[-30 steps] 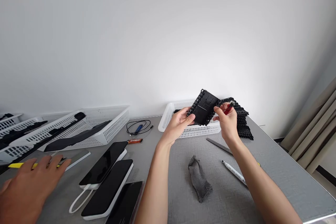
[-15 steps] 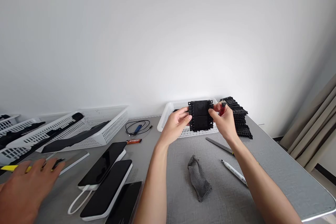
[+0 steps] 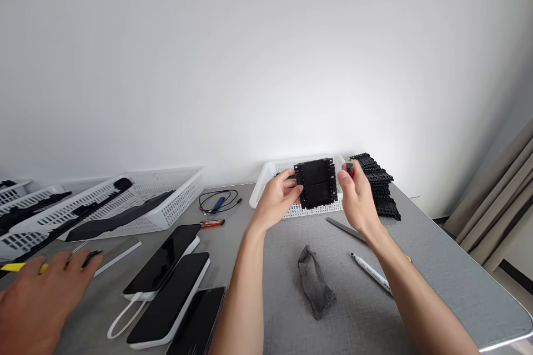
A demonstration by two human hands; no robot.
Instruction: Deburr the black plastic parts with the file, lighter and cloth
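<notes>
"Where's the black notched plastic panel (image 3: 317, 184)?"

"Raised in front of the white basket (image 3: 293, 211), its left edge pinched between the left hand's (image 3: 273, 198) thumb and fingers."

"And the right hand (image 3: 358, 195)?"

"Just off the panel's right edge, curled around a dark-ended red tool (image 3: 350, 167)."

"How would the panel handle?"

"Light and stiff, I'd guess, its small edge teeth perhaps brittle. Grip it lightly by the sides."
</notes>
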